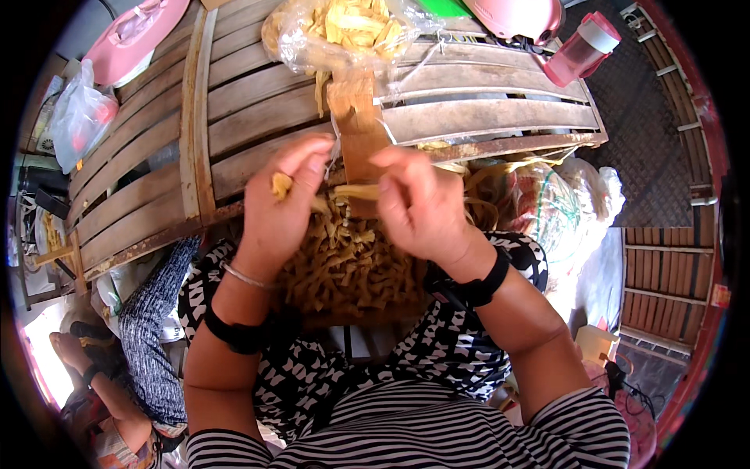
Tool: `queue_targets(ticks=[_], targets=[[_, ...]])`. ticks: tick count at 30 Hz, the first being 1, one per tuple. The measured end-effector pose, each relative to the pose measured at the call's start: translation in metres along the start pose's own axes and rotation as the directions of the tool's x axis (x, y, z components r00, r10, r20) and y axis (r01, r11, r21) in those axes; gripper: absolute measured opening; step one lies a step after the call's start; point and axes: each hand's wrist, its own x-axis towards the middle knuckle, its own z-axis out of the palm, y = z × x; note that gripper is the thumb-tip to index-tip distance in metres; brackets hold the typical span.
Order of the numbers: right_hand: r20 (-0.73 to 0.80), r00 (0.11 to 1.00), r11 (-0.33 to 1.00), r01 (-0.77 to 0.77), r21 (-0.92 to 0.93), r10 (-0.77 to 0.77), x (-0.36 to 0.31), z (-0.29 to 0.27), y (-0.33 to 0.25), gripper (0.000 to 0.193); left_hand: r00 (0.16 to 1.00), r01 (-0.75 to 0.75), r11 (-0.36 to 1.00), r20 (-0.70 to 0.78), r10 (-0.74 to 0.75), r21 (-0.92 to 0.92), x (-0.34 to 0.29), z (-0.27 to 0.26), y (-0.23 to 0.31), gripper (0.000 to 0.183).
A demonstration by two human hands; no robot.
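Observation:
My left hand is closed, with a piece of yellowish, pliable strip sticking out between its fingers. Across from it, my right hand pinches another yellowish strip, whose free end points toward the left hand. Between and just beyond both hands lies a narrow wooden board, reaching from the slatted table toward my lap. Thin white string shows beside the board near the fingers. Below the hands, a heap of short yellowish strip pieces, some of them apparently knotted, rests over my lap.
A clear plastic bag of yellowish strips sits on the slatted table. A pink cup and a pink helmet stand at the far right. Filled bags lie beside my right knee. Another person's arm is at lower left.

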Motion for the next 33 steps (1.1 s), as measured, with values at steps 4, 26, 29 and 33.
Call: queue_targets(ticks=[4,26,29,33], targets=[[-0.03,0.904,0.867,0.419,0.27,-0.427,0.007,0.013,-0.007,0.029,0.839,0.543,0.764,0.271,-0.472,-0.35,-0.03,0.014,0.008,0.018],[0.591,0.592,0.072,-0.737,0.672,0.548,-0.005,0.002,-0.02,0.009,0.832,-0.543,0.563,0.308,0.462,0.623,-0.014,0.001,0.028,0.025],[0.382,0.834,0.493,-0.546,0.678,0.398,-0.009,-0.004,-0.02,0.015,0.938,-0.311,0.787,0.307,0.163,0.533,-0.014,0.0,0.029,0.028],[0.364,0.927,0.962,-0.173,0.209,0.088,-0.012,-0.003,-0.015,0.021,0.875,-0.427,0.591,0.476,0.081,0.684,-0.024,-0.004,0.028,0.02]])
